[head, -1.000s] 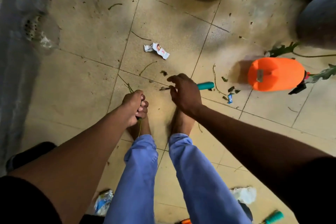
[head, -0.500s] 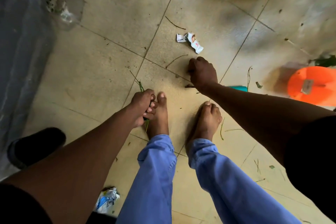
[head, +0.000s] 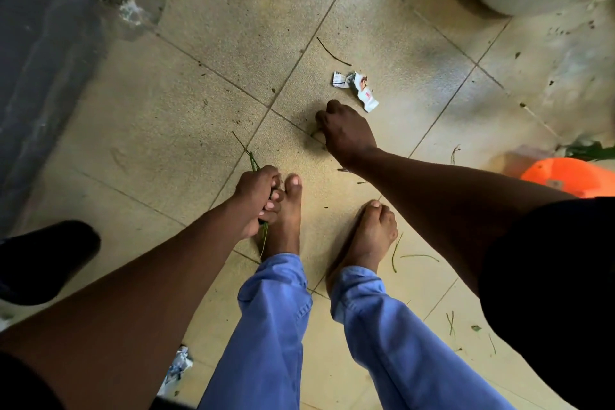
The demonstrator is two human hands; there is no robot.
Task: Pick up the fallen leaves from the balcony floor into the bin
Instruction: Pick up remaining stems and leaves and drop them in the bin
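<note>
Leaf blades [head: 253, 161] fill left hand [head: 258, 196]; right hand [head: 346, 132] pinches one.

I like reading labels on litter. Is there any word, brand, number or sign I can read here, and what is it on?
No text here can be read.
Crumpled wrapper: red and dark print marks, too small and creased to read.
Second wrapper at the bottom edge: blue and white print, blurred.
Orange container: a small grey tag, nothing legible on it.
</note>
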